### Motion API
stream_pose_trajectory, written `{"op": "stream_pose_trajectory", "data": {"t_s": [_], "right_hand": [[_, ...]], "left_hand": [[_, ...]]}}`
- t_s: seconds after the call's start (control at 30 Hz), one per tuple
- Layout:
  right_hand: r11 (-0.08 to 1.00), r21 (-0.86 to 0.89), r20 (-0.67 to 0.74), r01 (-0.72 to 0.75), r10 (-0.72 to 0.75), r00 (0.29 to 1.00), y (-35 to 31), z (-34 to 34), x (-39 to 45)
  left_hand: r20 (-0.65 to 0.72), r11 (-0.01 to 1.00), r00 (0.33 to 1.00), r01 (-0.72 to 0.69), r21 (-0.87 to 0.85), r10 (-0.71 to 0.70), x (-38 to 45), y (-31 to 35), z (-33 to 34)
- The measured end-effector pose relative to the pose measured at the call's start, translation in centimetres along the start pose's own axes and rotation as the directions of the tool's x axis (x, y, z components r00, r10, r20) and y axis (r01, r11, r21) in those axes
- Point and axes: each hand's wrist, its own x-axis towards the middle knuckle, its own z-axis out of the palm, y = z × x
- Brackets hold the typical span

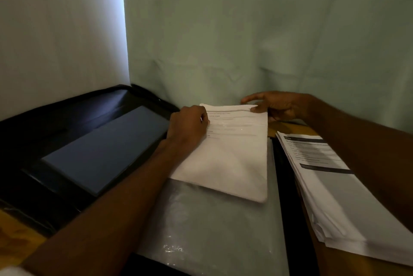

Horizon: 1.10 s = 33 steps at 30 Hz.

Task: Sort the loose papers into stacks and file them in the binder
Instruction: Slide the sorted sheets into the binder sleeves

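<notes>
An open black binder (67, 123) lies on the table, with a dark pocket panel (107, 148) on its left half and clear plastic sleeves (207, 231) on its right half. A thin stack of white printed papers (232, 155) lies tilted over the sleeves. My left hand (190, 126) grips the stack's upper left edge, fingers curled around it. My right hand (277, 106) pinches the stack's top right corner with thumb and fingers. A thicker pile of printed papers (330, 190) lies to the right, beside the binder, partly under my right forearm.
A pale green cloth (245, 30) hangs close behind the binder, with a white cloth (55, 30) to its left. The wooden table (15, 235) shows at the lower left and behind the right pile.
</notes>
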Motion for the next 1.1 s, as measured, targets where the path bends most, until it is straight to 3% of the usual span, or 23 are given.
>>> {"op": "stream_pose_trajectory", "data": {"t_s": [0.13,0.33,0.47,0.57,0.77,0.97,1.1], "right_hand": [[0.977,-0.186,0.213,-0.104,0.143,0.966,-0.5,0.6,-1.5],[0.948,-0.306,0.213,-0.09,0.161,0.964,-0.7,0.9,-1.3],[0.881,-0.472,0.115,-0.02,0.084,0.99,-1.3,1.3,-0.5],[0.883,-0.468,0.132,-0.016,0.088,0.987,-1.8,1.7,-0.5],[0.886,-0.462,0.295,-0.03,0.186,0.937,-0.6,1.7,-0.8],[0.916,-0.4,0.167,0.001,0.071,0.983,0.1,3.6,-1.7],[0.841,-0.541,0.207,0.017,0.113,0.972,-0.1,4.7,-1.6]], "left_hand": [[0.064,0.999,0.998,-0.021,-0.034,0.023,-0.2,0.2,-0.1],[0.059,0.995,0.998,-0.018,-0.1,0.024,-0.1,0.1,-0.4],[0.243,0.982,0.964,-0.068,-0.176,0.11,0.6,-1.1,-0.8],[0.375,0.991,0.918,-0.114,-0.068,0.131,0.7,-2.1,-0.8],[0.376,0.989,0.915,-0.141,-0.048,0.149,1.5,-2.2,-1.3],[0.361,0.997,0.931,-0.07,0.03,0.054,1.8,-2.7,-1.1],[0.376,0.999,0.925,-0.048,-0.02,0.052,1.8,-2.6,-1.7]]}}
